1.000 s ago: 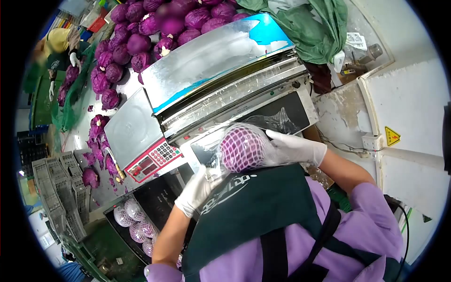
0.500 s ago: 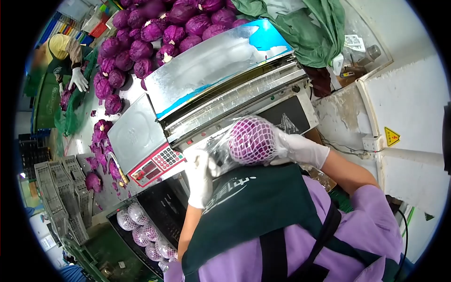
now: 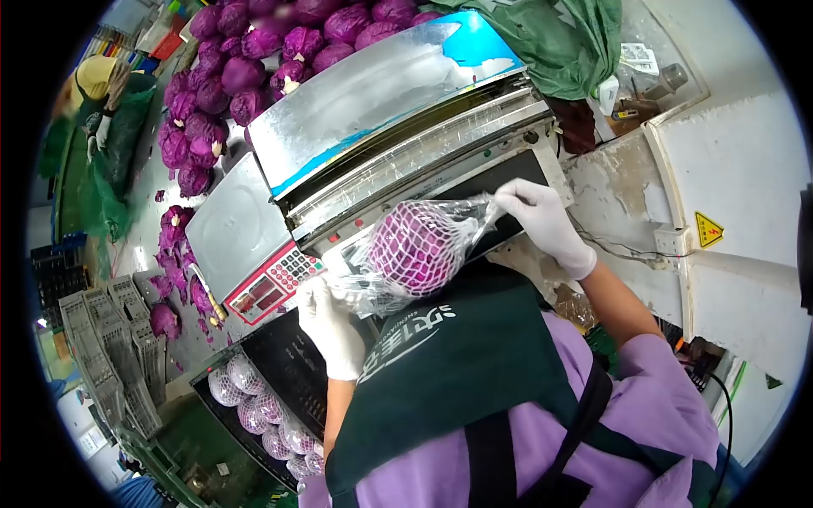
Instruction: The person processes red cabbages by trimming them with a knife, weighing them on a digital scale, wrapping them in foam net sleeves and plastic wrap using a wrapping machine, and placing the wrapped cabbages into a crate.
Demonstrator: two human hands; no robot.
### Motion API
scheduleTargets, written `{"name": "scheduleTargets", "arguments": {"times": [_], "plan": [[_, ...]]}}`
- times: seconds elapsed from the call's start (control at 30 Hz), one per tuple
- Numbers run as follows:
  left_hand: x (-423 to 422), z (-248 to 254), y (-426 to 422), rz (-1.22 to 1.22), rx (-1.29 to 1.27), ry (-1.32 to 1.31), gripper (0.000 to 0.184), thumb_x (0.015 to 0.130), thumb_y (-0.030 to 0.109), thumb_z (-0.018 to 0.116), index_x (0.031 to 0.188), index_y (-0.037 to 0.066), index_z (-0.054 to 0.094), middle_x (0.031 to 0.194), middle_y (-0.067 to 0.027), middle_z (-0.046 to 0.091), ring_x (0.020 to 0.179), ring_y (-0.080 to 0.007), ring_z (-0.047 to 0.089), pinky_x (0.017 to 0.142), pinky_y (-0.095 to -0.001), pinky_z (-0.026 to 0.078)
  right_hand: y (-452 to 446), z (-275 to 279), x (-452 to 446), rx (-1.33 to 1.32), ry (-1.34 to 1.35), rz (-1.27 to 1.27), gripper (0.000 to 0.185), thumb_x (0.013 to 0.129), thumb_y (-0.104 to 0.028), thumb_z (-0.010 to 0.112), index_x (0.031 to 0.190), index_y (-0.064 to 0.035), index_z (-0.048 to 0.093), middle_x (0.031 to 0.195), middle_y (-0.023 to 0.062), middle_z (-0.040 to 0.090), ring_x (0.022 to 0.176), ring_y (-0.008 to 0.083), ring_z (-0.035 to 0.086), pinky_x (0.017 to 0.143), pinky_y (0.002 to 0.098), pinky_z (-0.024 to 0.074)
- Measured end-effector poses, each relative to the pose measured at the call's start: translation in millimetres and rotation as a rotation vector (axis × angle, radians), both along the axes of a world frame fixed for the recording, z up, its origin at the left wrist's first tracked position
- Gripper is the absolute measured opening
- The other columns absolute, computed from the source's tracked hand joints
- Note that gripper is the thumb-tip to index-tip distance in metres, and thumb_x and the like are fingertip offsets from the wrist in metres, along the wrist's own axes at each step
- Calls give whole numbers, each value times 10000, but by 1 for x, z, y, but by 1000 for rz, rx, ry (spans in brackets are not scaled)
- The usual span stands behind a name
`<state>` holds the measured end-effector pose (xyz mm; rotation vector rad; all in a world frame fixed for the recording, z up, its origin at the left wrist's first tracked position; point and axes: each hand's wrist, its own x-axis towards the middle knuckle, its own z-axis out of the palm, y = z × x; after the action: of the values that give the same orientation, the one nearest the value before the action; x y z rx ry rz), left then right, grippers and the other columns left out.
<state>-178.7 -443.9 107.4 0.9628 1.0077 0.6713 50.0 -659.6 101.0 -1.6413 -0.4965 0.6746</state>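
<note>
A purple cabbage (image 3: 417,246) in a white foam net sits in front of me with clear plastic film (image 3: 366,292) around it. My left hand (image 3: 329,328), in a white glove, is closed on the film at the cabbage's left side. On the right, my gloved right hand (image 3: 546,224) pinches the gathered film away from the cabbage. Just beyond is the wrapping machine (image 3: 398,118) with its metal cover and film roll. A scale (image 3: 241,224) with a red keypad panel (image 3: 275,284) stands beside it, near my left hand.
Many bare purple cabbages (image 3: 246,74) are heaped behind the machine. A black crate (image 3: 279,364) at lower left holds several netted, wrapped cabbages (image 3: 254,402). Trimmed leaves and a knife (image 3: 207,296) lie left of the scale. A co-worker (image 3: 97,89) bends over green netting at far left.
My right hand has moved from the cabbage's side up and to the right, pulling film out. The cabbage has shifted left, and my left hand has moved slightly left with the film.
</note>
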Motion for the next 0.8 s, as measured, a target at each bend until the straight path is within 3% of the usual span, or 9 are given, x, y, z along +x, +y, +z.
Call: {"name": "scheduleTargets", "arguments": {"times": [0.1, 0.13, 0.27, 0.43, 0.53, 0.63, 0.67, 0.7, 0.8], "plan": [[12, -20, 3, 116, 226, 125, 83, 1022, 151, 503, 997, 96, 560, 761, 33, 486, 583, -35, 424, 494, -188, 370, 20, 2, -4, -85, 88, -151, 181, 967, -143, 594, 876, 1, 654, 751, 19, 633, 655, 98, 606, 595, 243, 482], [11, -21, 6, 116, 142, 70, 84, 1021, 156, 510, 982, 100, 560, 738, 44, 465, 587, -26, 415, 497, -181, 365, 24, -12, -5, 35, 47, -200, 207, 976, -170, 602, 880, 8, 647, 714, 12, 615, 587, 71, 543, 527, 237, 436], [2, -23, 21, 177, -46, -3, 102, 1015, 180, 540, 937, 116, 555, 663, 68, 401, 552, -13, 389, 470, -173, 341, 40, -12, -9, -67, -264, -320, 212, 959, -181, 639, 880, 16, 640, 631, 7, 547, 582, 41, 446, 535, 237, 397], [-23, -2, 30, 222, -201, -98, 118, 988, 190, 585, 886, 151, 540, 639, 90, 401, 483, -12, 365, 357, -187, 235, 42, -6, -11, -160, -214, -326, 208, 949, -180, 651, 870, 13, 648, 617, 24, 568, 545, 63, 480, 518, 258, 418], [-49, 10, 44, 269, -233, -19, 110, 993, 183, 571, 895, 138, 549, 635, 82, 402, 469, -17, 343, 354, -198, 258, 51, -17, -21, -101, -392, -273, 206, 936, -195, 667, 884, 4, 668, 619, 42, 586, 509, 74, 486, 500, 263, 418], [-89, -3, 55, 144, -228, -38, 135, 994, 177, 565, 867, 134, 556, 604, 79, 392, 458, -34, 347, 385, -205, 308, 57, -20, -29, -210, -281, -199, 204, 927, -194, 678, 881, 5, 667, 621, 42, 590, 546, 65, 509, 525, 256, 433], [-91, -14, 57, 204, -240, 21, 140, 995, 173, 565, 860, 137, 555, 596, 82, 383, 459, -35, 347, 390, -203, 310, 61, -33, -31, -204, -320, -194, 204, 929, -230, 668, 890, -31, 685, 651, 89, 625, 569, 142, 593, 563, 292, 466], [-94, -30, 58, 265, -253, 80, 145, 995, 168, 564, 853, 140, 555, 588, 85, 373, 461, -36, 348, 395, -201, 312, 64, -47, -32, -207, -316, -186, 204, 929, -230, 668, 890, -31, 685, 651, 89, 625, 569, 142, 593, 563, 292, 466], [-90, -69, 57, 283, -246, 160, 149, 995, 194, 564, 865, 123, 566, 674, 67, 474, 538, -62, 437, 439, -230, 353, 77, -68, -39, -362, -498, -115, 200, 929, -309, 614, 920, -133, 707, 790, 133, 671, 744, 343, 663, 634, 397, 511]]}}
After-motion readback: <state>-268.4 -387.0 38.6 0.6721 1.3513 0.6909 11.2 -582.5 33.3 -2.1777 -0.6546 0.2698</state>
